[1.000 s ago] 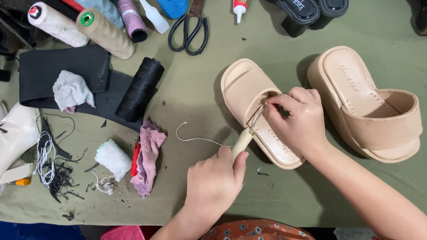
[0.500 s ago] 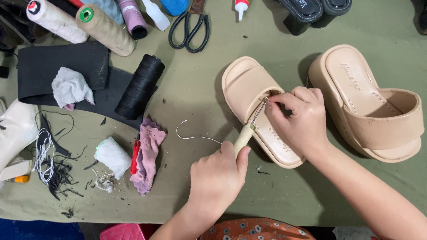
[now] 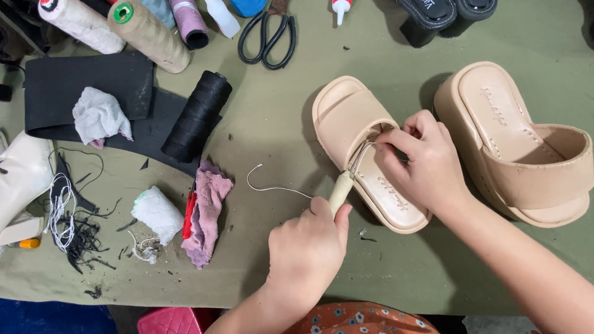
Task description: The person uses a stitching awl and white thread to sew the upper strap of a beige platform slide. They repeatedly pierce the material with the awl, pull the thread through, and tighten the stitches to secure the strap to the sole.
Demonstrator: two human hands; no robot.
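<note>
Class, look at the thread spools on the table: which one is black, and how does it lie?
The black spool lies on its side, partly on the black sheet, left of the beige sandal. The other spools at the top edge are cream, tan and mauve.

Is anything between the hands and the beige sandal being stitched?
Nothing visible. The right hand rests on the beige sandal by its strap, and the left hand holds the awl, whose tip reaches the strap edge.

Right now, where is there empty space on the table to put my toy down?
The widest bare patch is the green cloth between the black thread spool, the scissors and the beige sandal. Another strip lies along the near edge, right of the pink rag. The left side is crowded with spools, rags and thread scraps.
</note>
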